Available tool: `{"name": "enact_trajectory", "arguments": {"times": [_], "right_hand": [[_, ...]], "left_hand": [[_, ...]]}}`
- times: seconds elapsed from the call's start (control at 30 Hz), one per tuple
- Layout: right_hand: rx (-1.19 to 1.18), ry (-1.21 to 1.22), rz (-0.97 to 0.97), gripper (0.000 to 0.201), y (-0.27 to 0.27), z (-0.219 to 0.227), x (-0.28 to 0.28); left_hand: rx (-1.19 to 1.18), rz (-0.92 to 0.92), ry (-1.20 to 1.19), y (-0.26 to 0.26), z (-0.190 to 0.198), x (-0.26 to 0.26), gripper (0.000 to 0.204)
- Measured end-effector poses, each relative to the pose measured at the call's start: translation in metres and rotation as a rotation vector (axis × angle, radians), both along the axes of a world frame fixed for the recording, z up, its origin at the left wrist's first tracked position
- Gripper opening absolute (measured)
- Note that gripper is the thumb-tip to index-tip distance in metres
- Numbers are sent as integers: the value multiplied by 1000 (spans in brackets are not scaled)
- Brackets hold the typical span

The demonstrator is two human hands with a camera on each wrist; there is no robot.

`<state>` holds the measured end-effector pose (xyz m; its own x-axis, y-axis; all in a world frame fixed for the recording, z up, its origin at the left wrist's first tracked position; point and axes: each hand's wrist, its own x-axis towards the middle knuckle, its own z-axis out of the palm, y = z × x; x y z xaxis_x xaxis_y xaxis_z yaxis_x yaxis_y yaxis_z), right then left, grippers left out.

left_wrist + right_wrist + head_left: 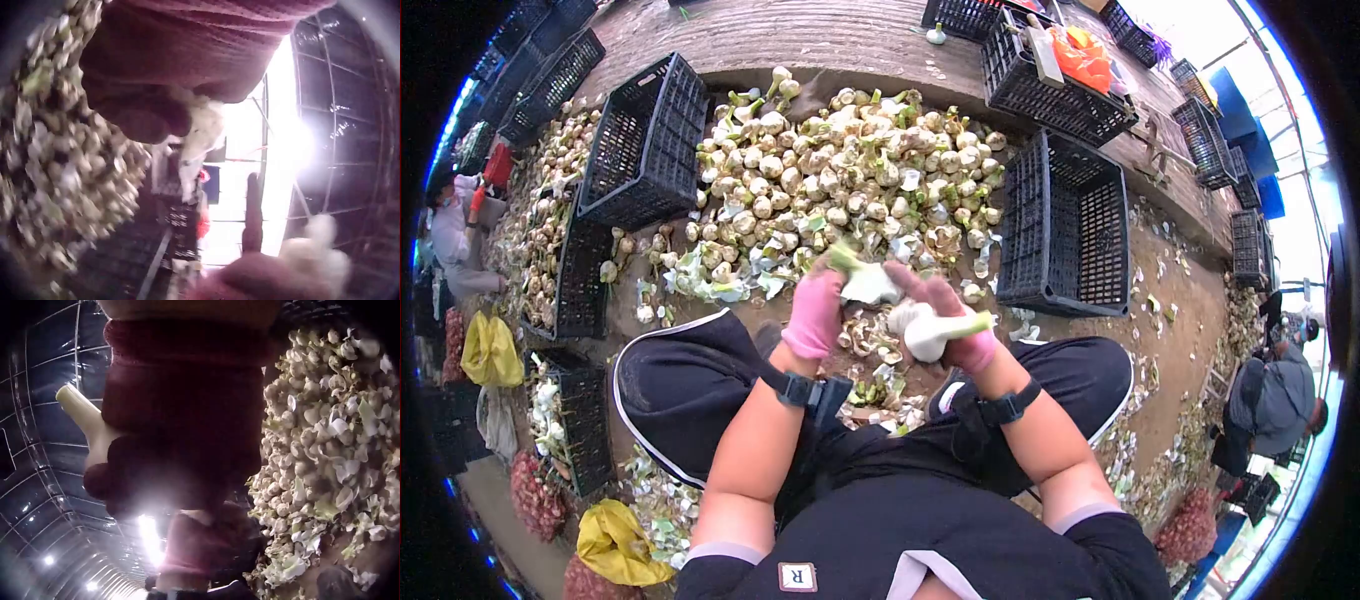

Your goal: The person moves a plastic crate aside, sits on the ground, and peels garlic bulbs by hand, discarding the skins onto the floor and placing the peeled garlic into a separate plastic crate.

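In the head view the left hand (814,312), in a pink glove, grips torn garlic skin and leaf (868,284), its fingers curled in the left wrist view round the pale skin (201,134). Close beside it, the gloved right hand (950,325) holds a white garlic bulb (925,335) whose cut stem points right. That stem (87,419) sticks out past the curled fingers in the right wrist view. One right finger is extended toward the left hand. Both hands are above loose peelings (872,340) between the person's legs.
A large garlic heap (850,170) lies ahead, with black crates at its left (645,140) and right (1065,225). More crates (1050,80) stand on boards behind. Yellow bags (492,350) and red net sacks (538,495) are at far left. Other people sit at both sides.
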<state>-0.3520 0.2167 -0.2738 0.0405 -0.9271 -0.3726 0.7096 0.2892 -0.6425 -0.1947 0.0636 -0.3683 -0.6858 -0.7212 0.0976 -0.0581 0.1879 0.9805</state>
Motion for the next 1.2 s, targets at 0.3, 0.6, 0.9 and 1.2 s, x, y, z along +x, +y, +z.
{"name": "enact_trajectory", "arguments": {"times": [0.3,0.6,0.9,1.2], "right_hand": [[99,397,-361,49,-5,-10,-5],[171,1102,-447,31,-3,-34,-1],[197,-128,-808,24,-4,-7,-25],[-169,629,-138,82,4,-21,-13]], "left_hand": [[-74,-250,-122,34,80,-13,75],[-252,-29,45,57,82,-19,26],[1084,167,433,33,91,-7,16],[1461,158,475,30,72,-3,28]]}}
